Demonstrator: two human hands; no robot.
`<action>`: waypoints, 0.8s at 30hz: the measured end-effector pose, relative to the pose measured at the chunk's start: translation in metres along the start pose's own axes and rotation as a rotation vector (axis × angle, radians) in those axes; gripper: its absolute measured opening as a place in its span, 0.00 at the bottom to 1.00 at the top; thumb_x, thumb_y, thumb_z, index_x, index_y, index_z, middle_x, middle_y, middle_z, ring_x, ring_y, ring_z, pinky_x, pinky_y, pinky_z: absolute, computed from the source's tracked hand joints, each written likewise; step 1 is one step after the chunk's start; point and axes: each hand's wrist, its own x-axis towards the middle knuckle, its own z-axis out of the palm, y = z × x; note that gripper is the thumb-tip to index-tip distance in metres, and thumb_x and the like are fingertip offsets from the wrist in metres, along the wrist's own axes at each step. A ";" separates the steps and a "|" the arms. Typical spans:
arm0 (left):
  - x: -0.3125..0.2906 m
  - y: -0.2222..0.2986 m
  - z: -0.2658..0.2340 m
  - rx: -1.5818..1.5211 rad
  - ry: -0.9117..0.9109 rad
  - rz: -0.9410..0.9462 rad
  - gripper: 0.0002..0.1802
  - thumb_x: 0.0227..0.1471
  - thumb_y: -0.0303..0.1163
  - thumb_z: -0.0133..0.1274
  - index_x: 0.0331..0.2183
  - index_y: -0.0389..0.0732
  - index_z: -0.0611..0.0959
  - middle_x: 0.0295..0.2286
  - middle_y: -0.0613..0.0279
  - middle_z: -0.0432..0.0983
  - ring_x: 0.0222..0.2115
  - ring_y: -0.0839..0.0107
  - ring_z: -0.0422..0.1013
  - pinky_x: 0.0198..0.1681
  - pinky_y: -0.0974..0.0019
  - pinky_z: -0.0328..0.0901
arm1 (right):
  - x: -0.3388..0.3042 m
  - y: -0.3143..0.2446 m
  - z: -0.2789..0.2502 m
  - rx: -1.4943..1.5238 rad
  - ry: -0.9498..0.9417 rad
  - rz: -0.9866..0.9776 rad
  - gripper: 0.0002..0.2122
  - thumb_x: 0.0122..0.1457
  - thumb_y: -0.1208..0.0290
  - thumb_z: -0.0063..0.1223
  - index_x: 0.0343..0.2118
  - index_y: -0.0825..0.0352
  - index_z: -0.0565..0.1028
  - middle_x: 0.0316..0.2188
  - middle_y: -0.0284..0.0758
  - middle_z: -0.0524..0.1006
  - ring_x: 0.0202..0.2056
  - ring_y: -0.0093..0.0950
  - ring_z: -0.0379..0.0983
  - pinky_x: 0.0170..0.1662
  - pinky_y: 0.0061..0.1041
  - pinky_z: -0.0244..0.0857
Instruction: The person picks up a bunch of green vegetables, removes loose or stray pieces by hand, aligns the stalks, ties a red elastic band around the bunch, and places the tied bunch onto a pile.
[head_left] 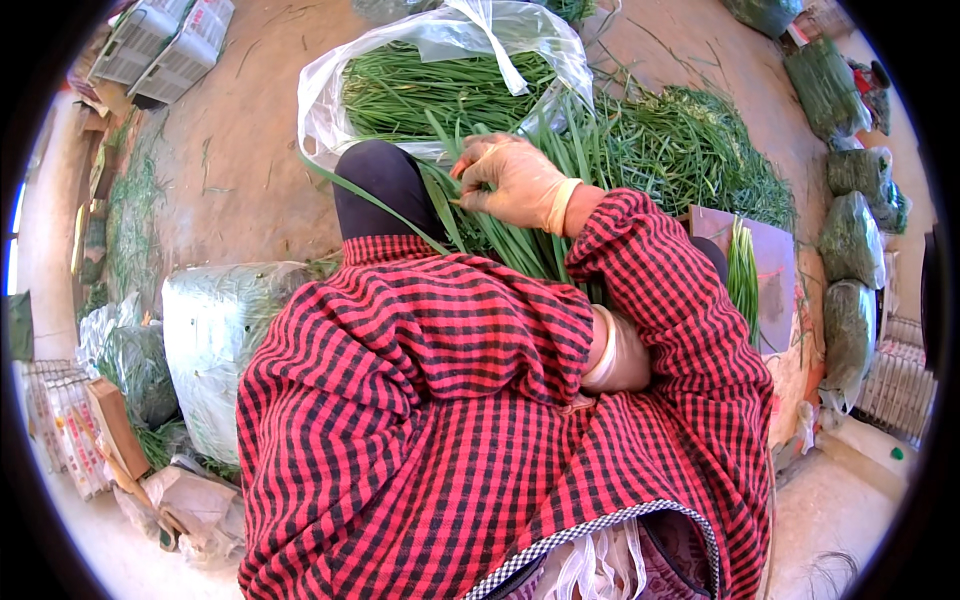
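Observation:
My right hand point(512, 182), in a thin pale glove, is closed on a sheaf of long green chive leaves point(500, 235) that lies across my lap, beside my dark-trousered knee point(380, 190). My left hand point(622, 362) is tucked under my right forearm's red-and-black checked sleeve. Only its gloved wrist and part of its back show, close to the lower end of the sheaf. Its fingers are hidden, so I cannot tell what they hold.
An open clear plastic bag point(330, 100) full of chives lies ahead, with a loose pile of chives point(700, 150) to its right. A brown board point(775, 270) carries a few stalks. Wrapped green bundles point(850, 240) line the right; a large wrapped bundle point(215, 330) and crates point(165, 40) are on the left.

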 end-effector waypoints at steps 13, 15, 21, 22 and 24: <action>-0.134 -0.061 -0.085 -0.650 0.859 0.251 0.14 0.42 0.23 0.58 0.37 0.40 0.82 0.33 0.61 0.80 0.33 0.69 0.77 0.40 0.67 0.74 | -0.065 0.017 -0.133 1.040 0.674 0.354 0.24 0.72 0.55 0.35 0.64 0.64 0.61 0.59 0.42 0.71 0.61 0.34 0.65 0.66 0.34 0.54; -0.163 -0.080 -0.104 -0.917 1.086 0.246 0.12 0.45 0.24 0.62 0.36 0.41 0.81 0.34 0.61 0.80 0.35 0.71 0.76 0.42 0.66 0.74 | -0.063 -0.015 -0.138 0.953 0.737 0.344 0.24 0.71 0.57 0.36 0.65 0.64 0.59 0.59 0.44 0.71 0.62 0.35 0.64 0.66 0.35 0.54; -0.184 -0.075 -0.144 -1.150 1.545 0.334 0.12 0.42 0.18 0.60 0.34 0.35 0.81 0.34 0.58 0.80 0.36 0.70 0.76 0.45 0.66 0.71 | -0.027 -0.064 -0.106 0.079 0.684 -0.002 0.55 0.50 0.60 0.71 0.70 0.72 0.38 0.67 0.50 0.56 0.66 0.41 0.56 0.67 0.34 0.49; -0.186 -0.071 -0.149 -1.167 1.573 0.330 0.12 0.42 0.18 0.59 0.34 0.35 0.80 0.34 0.58 0.80 0.36 0.69 0.76 0.45 0.66 0.71 | -0.021 -0.063 -0.106 -0.050 0.669 0.113 0.62 0.44 0.53 0.75 0.70 0.72 0.35 0.66 0.52 0.55 0.66 0.42 0.54 0.67 0.36 0.50; -0.188 -0.065 -0.155 -1.200 1.618 0.352 0.12 0.42 0.17 0.58 0.34 0.35 0.79 0.33 0.58 0.79 0.36 0.68 0.76 0.44 0.66 0.72 | -0.018 -0.059 -0.108 -0.052 0.709 0.115 0.63 0.43 0.53 0.76 0.70 0.72 0.36 0.66 0.52 0.55 0.66 0.43 0.54 0.67 0.36 0.49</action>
